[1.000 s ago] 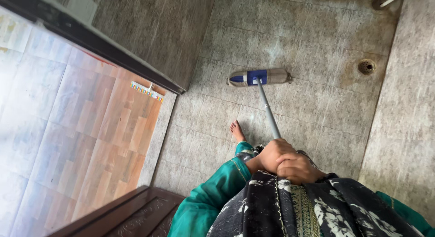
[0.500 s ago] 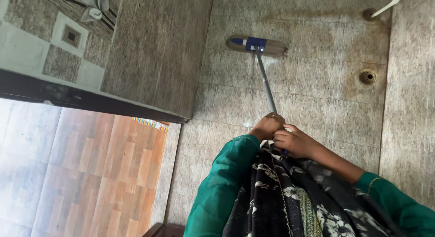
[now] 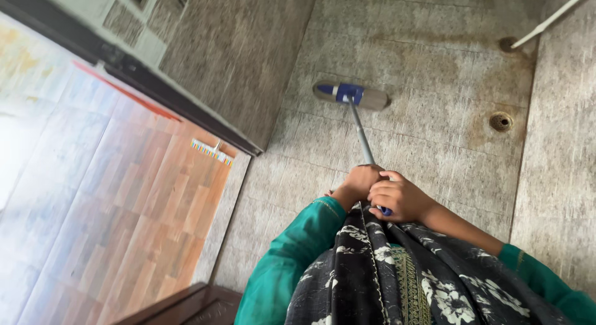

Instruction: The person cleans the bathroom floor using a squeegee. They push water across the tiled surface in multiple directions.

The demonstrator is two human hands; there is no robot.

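Observation:
A flat mop with a blue-and-grey head (image 3: 351, 95) rests on the grey tiled floor (image 3: 434, 145), its thin metal handle (image 3: 361, 135) running back toward me. My left hand (image 3: 355, 183) grips the handle higher up, and my right hand (image 3: 395, 198) is closed around the blue end of the handle just behind it. Both hands sit close together above my dark floral scarf (image 3: 403, 275) and green sleeves.
A round floor drain (image 3: 500, 121) lies right of the mop head. A white pipe (image 3: 549, 18) slants at the top right. A grey tiled wall (image 3: 242, 58) and dark door frame (image 3: 155, 83) stand left, with wood-patterned flooring (image 3: 155, 207) beyond. Dark wooden furniture (image 3: 186, 306) sits at bottom left.
The mop head was pushed away from me across the floor, then drawn slightly back. My right arm has stretched out, and the view has swung left and right.

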